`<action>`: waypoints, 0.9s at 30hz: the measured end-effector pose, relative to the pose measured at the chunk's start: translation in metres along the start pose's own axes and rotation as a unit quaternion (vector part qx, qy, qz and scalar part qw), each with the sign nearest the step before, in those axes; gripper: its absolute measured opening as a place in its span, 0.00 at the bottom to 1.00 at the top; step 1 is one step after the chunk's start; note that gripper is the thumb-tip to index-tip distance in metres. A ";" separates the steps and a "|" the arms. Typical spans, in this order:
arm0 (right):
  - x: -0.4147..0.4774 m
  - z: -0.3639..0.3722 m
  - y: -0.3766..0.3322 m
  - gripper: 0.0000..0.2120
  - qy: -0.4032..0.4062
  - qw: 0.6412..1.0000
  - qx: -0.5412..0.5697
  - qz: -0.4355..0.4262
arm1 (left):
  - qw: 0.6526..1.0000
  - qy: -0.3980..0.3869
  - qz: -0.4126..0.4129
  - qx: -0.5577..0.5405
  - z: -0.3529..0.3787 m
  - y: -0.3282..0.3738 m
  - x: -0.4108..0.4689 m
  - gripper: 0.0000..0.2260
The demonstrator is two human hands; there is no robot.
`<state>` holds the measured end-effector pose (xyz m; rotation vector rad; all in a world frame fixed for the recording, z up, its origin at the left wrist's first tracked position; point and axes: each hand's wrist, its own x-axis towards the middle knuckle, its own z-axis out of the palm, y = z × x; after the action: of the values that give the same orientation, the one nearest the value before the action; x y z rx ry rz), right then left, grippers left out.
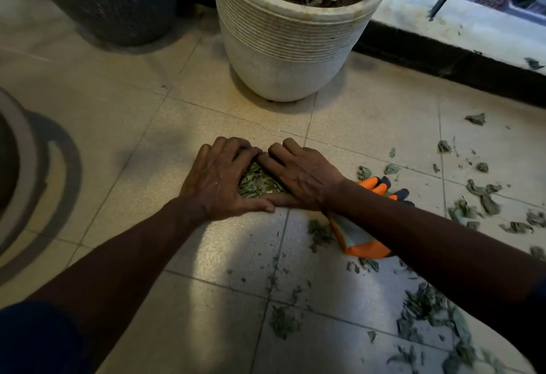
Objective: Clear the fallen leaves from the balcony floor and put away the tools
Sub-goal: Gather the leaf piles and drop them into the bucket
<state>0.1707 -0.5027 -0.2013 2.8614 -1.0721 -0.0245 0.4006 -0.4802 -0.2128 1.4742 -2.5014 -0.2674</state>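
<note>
One small pile (pixel 257 182) of dry green leaves sits at the middle of the frame on the tiled floor (pixel 124 125), ringed by both hands. The left hand (pixel 218 180) curls round its left side and the right hand (pixel 301 177) round its right. Fingertips meet at the top of the pile and thumbs touch along the bottom, so the leaves show only through the gap between the palms. Both hands lie low on the tiles, fingers bent and cupping the pile.

Under the right forearm, just right of the pile, lies an orange and grey thing with dark tips — it looks like a glove (pixel 359 239), though the arm hides too much to be sure. Loose leaves (pixel 484 199) litter the right and lower right of the frame, apart from the pile.

Above the hands stands a ribbed white pot (pixel 283 54) holding soil and dry stems. A dark pot (pixel 118 1) fills the upper left, a pale ledge (pixel 428 16) runs along the upper right, and a round grey rim (pixel 17 149) cuts in at the left edge.
</note>
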 end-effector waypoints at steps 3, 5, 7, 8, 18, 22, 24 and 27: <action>0.006 0.001 0.001 0.32 0.011 0.999 0.037 -0.001 | 1.000 -0.004 0.000 -0.019 0.001 0.001 0.001 0.49; 0.010 0.003 0.000 0.25 0.037 0.998 0.045 -0.018 | 1.000 -0.014 -0.008 -0.023 0.001 0.001 0.001 0.46; 0.010 0.005 0.000 0.20 0.061 0.996 0.045 -0.044 | 1.000 -0.015 -0.007 -0.017 0.002 0.002 0.000 0.40; 0.009 0.005 0.000 0.20 0.069 0.995 0.044 -0.050 | 1.000 -0.004 -0.002 -0.012 0.003 0.002 0.000 0.36; 0.007 0.005 -0.011 0.20 0.058 0.990 0.093 0.091 | 0.999 -0.002 0.030 0.016 0.001 0.003 0.009 0.22; 0.007 -0.008 -0.029 0.22 0.141 0.865 0.325 0.355 | 0.980 0.061 -0.088 -0.167 -0.011 0.016 0.012 0.21; 0.013 -0.016 -0.035 0.24 0.227 0.706 0.498 0.449 | 0.919 0.118 -0.198 -0.319 -0.014 0.031 0.019 0.23; 0.022 -0.038 -0.041 0.21 0.298 0.555 0.642 0.438 | 0.801 0.135 -0.302 -0.499 -0.031 0.059 0.041 0.20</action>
<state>0.2158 -0.4835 -0.1666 1.8457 -2.7788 2.4123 0.3404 -0.4891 -0.1630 1.5376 -1.1736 -1.1606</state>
